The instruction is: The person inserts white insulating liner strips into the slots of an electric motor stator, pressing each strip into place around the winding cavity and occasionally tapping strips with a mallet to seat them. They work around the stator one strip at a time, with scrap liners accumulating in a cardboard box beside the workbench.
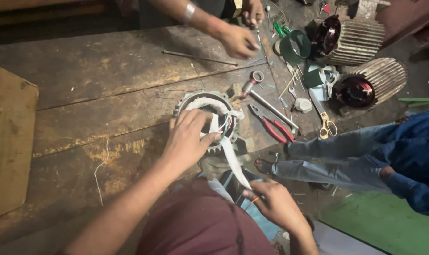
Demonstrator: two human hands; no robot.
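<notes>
White tape (231, 158) runs diagonally: stator (209, 118) down-right to right hand (271, 200).

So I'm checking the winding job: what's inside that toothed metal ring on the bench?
Inside the metal ring sit dark coils wrapped with white tape. The left hand covers the ring's near side, hiding what lies beneath; the right hand pulls the tape's loose end.

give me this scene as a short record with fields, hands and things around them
surface: worn wooden bench
left hand: pressed on the motor stator, fingers on its white wrapping
right hand: pinching the end of a white tape strip running from the stator
nearby tools: red-handled pliers, yellow-handled scissors
other person: hand at the far bench edge
</notes>
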